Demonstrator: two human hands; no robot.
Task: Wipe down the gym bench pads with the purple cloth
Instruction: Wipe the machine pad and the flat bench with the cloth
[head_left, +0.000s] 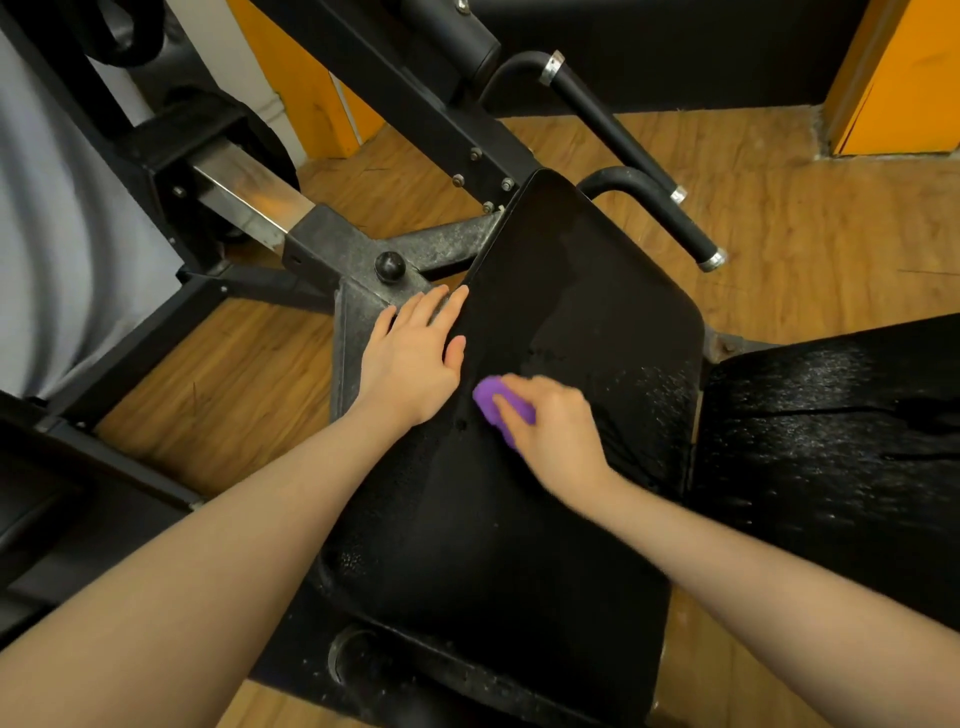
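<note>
Your right hand (553, 431) bunches the soft, light purple cloth (496, 408) mid-frame on the firm black pad (566, 291); keep it wadded under your fingers. Your left hand (415, 353) rests flat, fingers spread, on the pad's left edge.

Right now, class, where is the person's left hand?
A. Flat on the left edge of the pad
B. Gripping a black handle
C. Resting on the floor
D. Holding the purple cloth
A: the left hand lies with straight fingers on the pad edge, while the right hand holds the cloth.
</note>
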